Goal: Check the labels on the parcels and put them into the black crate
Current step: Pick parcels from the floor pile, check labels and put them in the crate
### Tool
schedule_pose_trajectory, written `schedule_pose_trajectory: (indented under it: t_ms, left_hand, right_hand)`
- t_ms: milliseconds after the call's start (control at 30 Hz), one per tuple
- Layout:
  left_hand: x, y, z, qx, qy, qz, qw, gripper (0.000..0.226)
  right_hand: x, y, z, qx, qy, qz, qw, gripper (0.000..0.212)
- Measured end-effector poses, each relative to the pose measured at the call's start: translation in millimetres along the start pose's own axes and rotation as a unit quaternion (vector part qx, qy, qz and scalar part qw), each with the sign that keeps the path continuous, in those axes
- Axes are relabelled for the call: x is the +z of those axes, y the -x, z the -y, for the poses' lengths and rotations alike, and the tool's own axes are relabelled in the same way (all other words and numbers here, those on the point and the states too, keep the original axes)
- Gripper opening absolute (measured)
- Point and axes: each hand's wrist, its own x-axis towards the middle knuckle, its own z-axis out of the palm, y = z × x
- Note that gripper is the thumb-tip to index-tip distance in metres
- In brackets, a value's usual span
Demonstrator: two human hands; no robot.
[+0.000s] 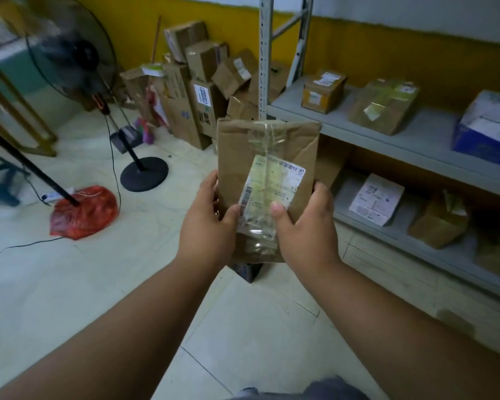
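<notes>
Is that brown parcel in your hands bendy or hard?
Probably a bit bendy: the brown parcel looks flat and creased. Likely light, since the left hand and right hand pinch only its lower edges. The shiny tape may feel slippery.

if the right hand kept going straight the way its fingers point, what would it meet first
The right hand already grips the brown parcel, so that comes first. Beyond it, probably the cardboard boxes piled by the yellow wall, though depth is unclear.

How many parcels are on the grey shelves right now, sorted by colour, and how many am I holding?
Brown cardboard parcels on the shelves: 3
Blue and white box on the upper shelf: 1
White labelled parcel on the lower shelf: 1
Brown parcel in both hands: 1
Total: 6
</notes>
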Motion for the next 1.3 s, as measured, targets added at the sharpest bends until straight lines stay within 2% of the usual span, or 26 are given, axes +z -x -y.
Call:
schedule_pose_trajectory:
  t_ms: [267,567,733,900,1000,1100,1300]
  left_hand:
    - [-22.6,-87.6,22.4,-0.026,0.013,-0.002,1.0,0.062]
    - [-40.4,-228.9,38.4,-0.046,-0.051,-0.001,0.998,0.064]
    - [-53.7,-304.9,62.6,-0.041,-0.079,0.028,0.996,0.061]
    - [-62.2,-395.1,100.4,-0.018,-0.103,0.091,0.99,0.061]
    - [-63.3,-449.1,122.1,-0.004,-0.114,0.166,0.98,0.061]
    - [-61.1,-496.9,139.8,0.002,-0.102,0.241,0.965,0.05]
    - [-15.9,-550.8,198.0,-0.063,-0.058,0.319,0.944,0.045]
  right_hand:
    - [70.7,-64.3,14.0,-0.008,0.019,0.029,0.999,0.062]
    - [166.0,-188.6,20.1,-0.015,0.037,0.087,0.995,0.05]
    - [214.4,-234.7,27.2,-0.003,0.06,0.078,0.995,0.047]
    - [278.5,-275.0,28.1,0.031,0.097,0.045,0.994,0.046]
    - [317.6,-295.4,24.6,0.082,0.122,-0.001,0.989,0.045]
    - [353.8,-311.5,20.5,0.145,0.144,-0.029,0.978,0.041]
    - [401.7,-334.1,-17.9,0.238,0.167,-0.061,0.955,0.049]
